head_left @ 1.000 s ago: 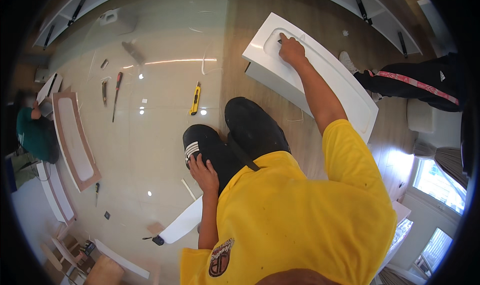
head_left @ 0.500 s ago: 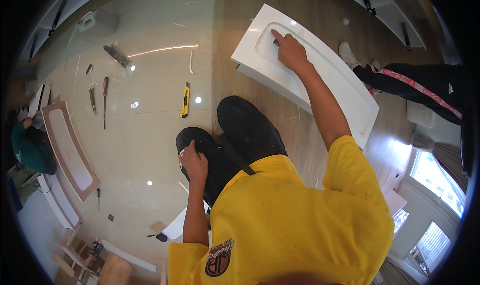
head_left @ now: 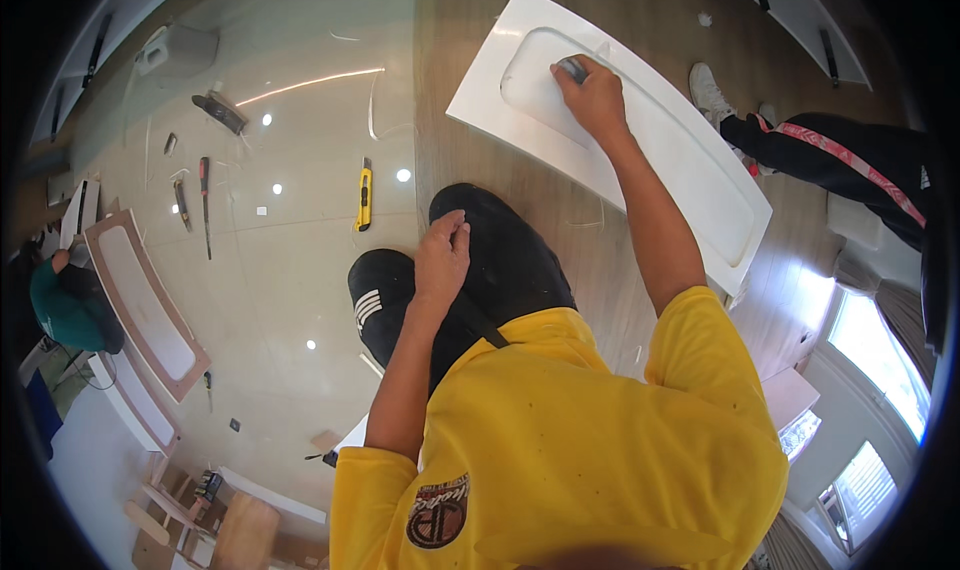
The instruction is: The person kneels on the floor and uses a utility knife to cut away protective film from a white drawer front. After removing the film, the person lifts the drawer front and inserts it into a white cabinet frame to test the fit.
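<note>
A white panel (head_left: 690, 232) with a rounded recess lies ahead and to the right. On the recess, near its far end, my right hand (head_left: 597, 105) is closed around a small dark-grey object (head_left: 572, 68); fingers cover most of it, so its kind is unclear. My left hand (head_left: 443, 255) hovers over my dark-trousered legs beside the right knee (head_left: 470, 205), its fingers drawn together in a pinch. Whether anything sits between those fingertips I cannot make out. The closest tool to that hand is a yellow utility knife (head_left: 364, 195) on the tiles.
Left on the tiles lie a red-handled screwdriver (head_left: 205, 210), a dark flat-bladed tool (head_left: 220, 112) and a white jug (head_left: 178, 52). A person in green (head_left: 65, 305) works by framed panels (head_left: 140, 300). Another person's leg (head_left: 830, 165) stands close to the white panel's right side.
My left hand has moved from the left knee toward the right one, its fingers coming together. The right hand has shifted slightly right, its pointing finger now curled around the grey object.
</note>
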`<state>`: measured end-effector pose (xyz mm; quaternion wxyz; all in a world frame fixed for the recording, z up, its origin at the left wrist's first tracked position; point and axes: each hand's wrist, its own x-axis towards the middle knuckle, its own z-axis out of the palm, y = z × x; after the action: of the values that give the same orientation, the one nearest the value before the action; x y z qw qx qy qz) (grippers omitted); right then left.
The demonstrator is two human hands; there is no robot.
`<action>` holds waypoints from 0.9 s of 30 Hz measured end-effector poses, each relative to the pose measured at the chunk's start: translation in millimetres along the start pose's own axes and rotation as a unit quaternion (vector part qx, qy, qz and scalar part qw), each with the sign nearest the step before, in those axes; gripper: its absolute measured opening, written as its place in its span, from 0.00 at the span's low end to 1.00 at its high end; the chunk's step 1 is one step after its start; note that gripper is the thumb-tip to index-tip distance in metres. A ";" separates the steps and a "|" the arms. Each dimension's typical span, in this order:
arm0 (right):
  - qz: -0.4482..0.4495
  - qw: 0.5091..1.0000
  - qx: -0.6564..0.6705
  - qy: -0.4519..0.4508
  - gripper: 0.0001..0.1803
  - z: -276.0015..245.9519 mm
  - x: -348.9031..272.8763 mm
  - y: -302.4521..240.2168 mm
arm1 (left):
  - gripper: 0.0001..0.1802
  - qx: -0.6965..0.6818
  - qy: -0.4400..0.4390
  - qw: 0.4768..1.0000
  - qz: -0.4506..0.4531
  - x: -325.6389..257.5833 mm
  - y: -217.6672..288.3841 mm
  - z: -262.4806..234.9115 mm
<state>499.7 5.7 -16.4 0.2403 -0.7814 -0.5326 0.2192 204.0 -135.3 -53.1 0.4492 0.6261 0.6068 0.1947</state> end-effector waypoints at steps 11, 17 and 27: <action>-0.045 0.992 -0.118 0.008 0.23 22.5 59.3 -11.1 | 0.31 -0.115 0.129 0.985 0.009 133.7 54.0 -4.4; -0.030 0.993 -0.102 0.047 0.24 22.6 72.5 -3.5 | 0.32 -0.091 0.026 0.995 -0.019 192.0 73.0 9.5; 0.225 0.915 0.333 0.006 0.19 16.4 -12.4 3.5 | 0.25 -0.185 0.017 0.979 -0.086 160.9 57.3 19.1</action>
<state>488.3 -4.8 -30.4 0.4345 -0.7567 -0.2369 0.4272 282.8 17.0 -65.8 0.5617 0.4739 0.6199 0.2749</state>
